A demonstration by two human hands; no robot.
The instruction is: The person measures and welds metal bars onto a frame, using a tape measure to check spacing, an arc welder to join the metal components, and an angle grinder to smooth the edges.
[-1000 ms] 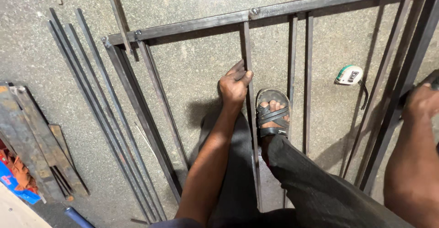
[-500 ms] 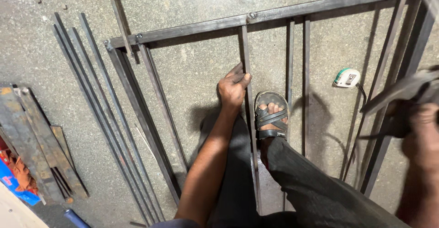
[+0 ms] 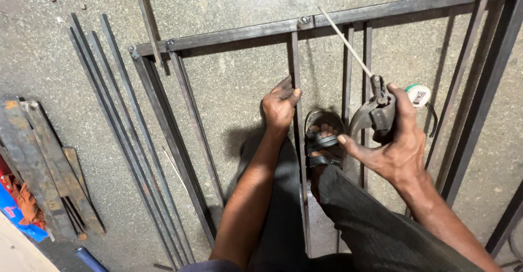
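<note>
two hands: upright bar, electrode holder.

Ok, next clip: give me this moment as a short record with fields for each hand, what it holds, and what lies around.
setting: concrete floor, seen from above
left hand: left hand grips an upright bar of the metal frame
right hand: right hand holds a welding clamp with a thin rod pointing toward the frame's top rail
foot: sandalled foot rests between the bars
nearby: tape measure on the floor right of the clamp; loose steel bars left of the frame; rusty metal strips at far left
</note>
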